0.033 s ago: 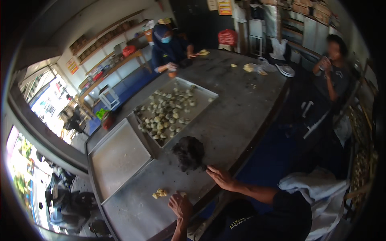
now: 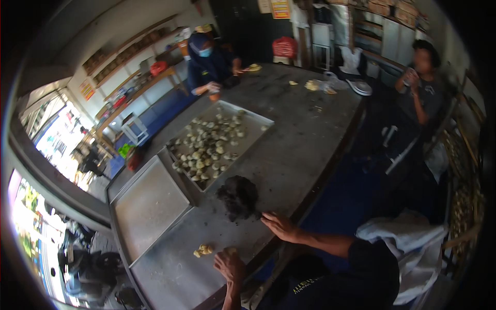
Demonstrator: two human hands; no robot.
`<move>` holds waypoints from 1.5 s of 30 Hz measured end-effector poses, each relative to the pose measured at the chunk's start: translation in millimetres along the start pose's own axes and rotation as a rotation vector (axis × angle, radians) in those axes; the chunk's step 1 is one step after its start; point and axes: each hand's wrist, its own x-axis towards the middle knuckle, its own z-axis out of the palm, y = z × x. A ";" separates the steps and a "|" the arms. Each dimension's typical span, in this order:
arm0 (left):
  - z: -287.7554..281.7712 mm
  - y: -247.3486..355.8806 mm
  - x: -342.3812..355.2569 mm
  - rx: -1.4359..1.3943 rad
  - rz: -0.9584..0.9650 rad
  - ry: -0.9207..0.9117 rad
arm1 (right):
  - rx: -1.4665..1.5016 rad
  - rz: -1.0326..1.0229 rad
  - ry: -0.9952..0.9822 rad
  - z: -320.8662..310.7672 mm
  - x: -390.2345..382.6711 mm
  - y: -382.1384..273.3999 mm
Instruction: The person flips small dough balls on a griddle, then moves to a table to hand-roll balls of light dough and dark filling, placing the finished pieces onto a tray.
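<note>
A dark, crumbly lump (image 2: 237, 198) lies on the grey metal table (image 2: 294, 150), with small bits scattered round it. Just to its near right, my right hand (image 2: 280, 227) reaches over the table edge, fingers stretched out, fingertips beside a few dark crumbs. My left hand (image 2: 230, 264) is by the near edge with its fingers curled in; something pale shows at the fingertips, too small to name. Left of that hand is a little heap of yellowish pieces (image 2: 203, 250). Farther off, a shallow metal tray (image 2: 257, 123) holds many round, greyish-white balls (image 2: 206, 147).
A second metal tray (image 2: 150, 209), with few specks on it, lies at the left. Across the table a masked person (image 2: 209, 64) holds a small orange-brown cup (image 2: 214, 96). Another person (image 2: 421, 85) sits at the right, near a scale (image 2: 359, 87). Pale cloth (image 2: 408, 245) lies beside me.
The whole view has shifted slightly, so things sit a little farther left and up. My left hand's fingers look more bunched; the right hand keeps its place by the lump.
</note>
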 end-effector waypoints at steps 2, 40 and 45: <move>5.2 3.3 1.1 -0.021 -0.252 0.122 | -0.128 -0.339 0.372 20.0 7.9 21.8; 1.4 29.8 28.3 -0.812 -0.006 0.110 | 0.666 0.016 -0.256 6.5 67.7 -73.9; -15.2 25.9 32.9 -0.791 -0.002 0.097 | 0.530 -0.098 -0.081 14.4 62.6 -87.4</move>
